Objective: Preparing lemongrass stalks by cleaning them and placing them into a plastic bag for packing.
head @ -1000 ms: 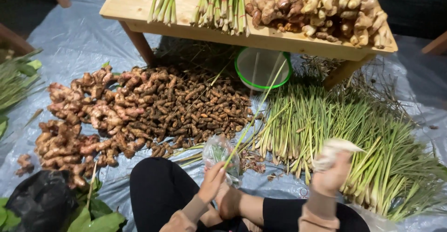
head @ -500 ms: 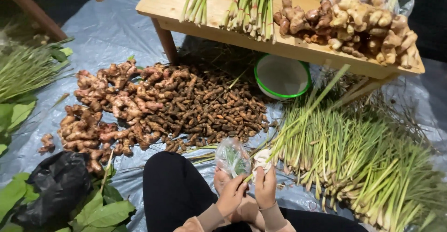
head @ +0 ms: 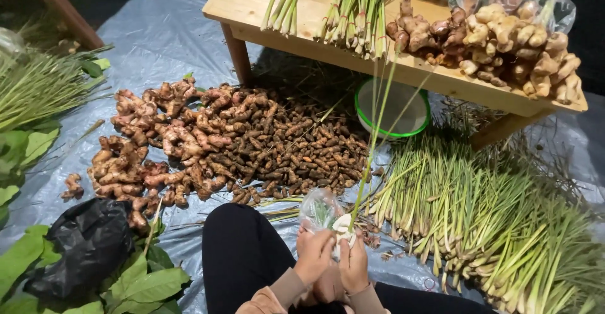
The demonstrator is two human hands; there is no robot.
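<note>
From the head camera we look down at our two hands, close together just above our lap: the left hand [head: 313,255] and the right hand [head: 353,265] are both closed around the pale base of a lemongrass stalk [head: 372,144], whose thin green blade rises straight up past the green-rimmed bowl [head: 392,109] toward the counter [head: 252,5]. We cannot make out the fingertips, since the backs of the hands face us and hide the grip. A clear plastic bag [head: 321,208] sits just behind the left hand, touching it; its contents are hard to tell beyond a hint of green. Our black trouser leg [head: 242,257] is cut off by the bottom edge. To the right lies a heap of lemongrass [head: 491,219] on the grey plastic sheet [head: 164,43], running out of frame. Ahead lie a pile of small turmeric roots [head: 302,150] and, left of it, larger galangal pieces [head: 157,150]. A black bag [head: 88,241] rests among green leaves [head: 148,285] at lower left. On the counter, ginger [head: 504,43] and bundled stalks [head: 353,11] are partly cropped by the top edge.
</note>
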